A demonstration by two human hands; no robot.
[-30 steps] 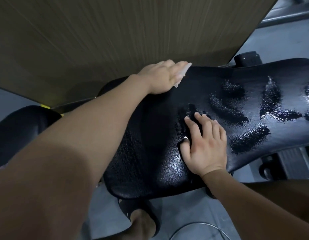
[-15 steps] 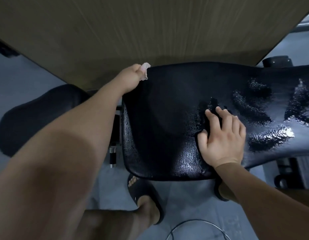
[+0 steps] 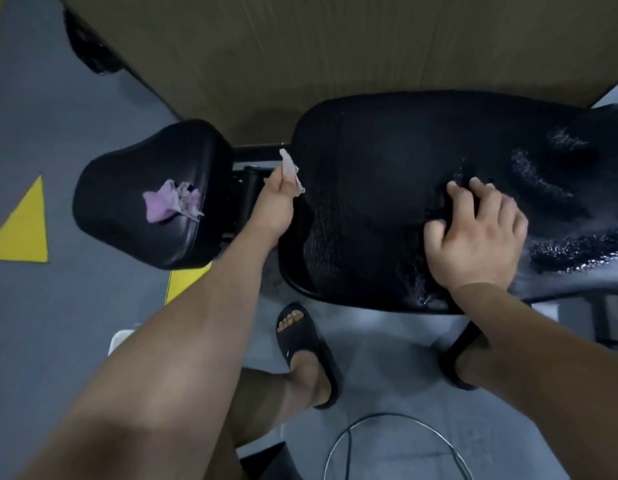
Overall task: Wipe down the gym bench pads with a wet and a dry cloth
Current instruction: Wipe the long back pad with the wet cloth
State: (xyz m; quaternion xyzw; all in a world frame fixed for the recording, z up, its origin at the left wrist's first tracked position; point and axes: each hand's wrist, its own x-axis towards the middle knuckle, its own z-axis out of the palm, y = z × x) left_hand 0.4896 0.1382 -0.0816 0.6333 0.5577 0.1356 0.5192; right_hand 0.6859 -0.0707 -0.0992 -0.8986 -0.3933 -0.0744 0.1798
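Closest to me, my foot in a black sandal (image 3: 302, 344) stands on the grey floor (image 3: 58, 341). Just beyond it is the near edge of the long pad (image 3: 387, 174). My right hand (image 3: 473, 237) presses there, fingers bent over what looks like a dark cloth (image 3: 442, 206) bunched against the vinyl; it is hard to tell apart from the pad. My left hand (image 3: 276, 206) is at the pad's left end, over the gap, pinching a pale cloth (image 3: 290, 171) that sticks up from the fingers.

Wet streaks (image 3: 574, 244) shine to the right of my right hand, while the left part looks dull. I judge the wetting done there and the drying only partly done. Further left, the seat pad (image 3: 134, 220) shows no wet sheen, so it seems untouched, and a crumpled purple cloth (image 3: 172, 202) lies on it. Behind both pads runs a wooden panel (image 3: 300, 46).

Half a second ago my left hand sat on the long pad's far corner; now it has slid off the end. My right hand has kept its spot, fingers more curled. My view has swung left, bringing in the whole seat pad.
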